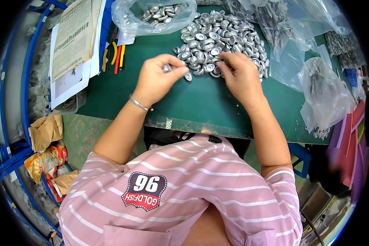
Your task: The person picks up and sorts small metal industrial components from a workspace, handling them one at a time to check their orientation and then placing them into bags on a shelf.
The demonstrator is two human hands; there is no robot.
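A heap of small silver oval metal pieces (223, 35), cup-shaped, lies on the green tabletop (184, 104). My left hand (156, 80) is at the heap's near left edge, with curled fingers around a small metal piece (167, 68). Just beyond its thumb tip rests another oval metal piece (188, 76) on the table. My right hand (241, 76) reaches over the near edge of the heap. Its thumb and forefinger are apart, and nothing shows between them; the other fingers are partly hidden.
A clear plastic bag (153, 18) with similar pieces lies at the back left. Red and yellow-handled tools (118, 57) sit beside papers (76, 39) on the left. More plastic bags (326, 94) line the right side. Blue shelving (24, 74) stands at far left.
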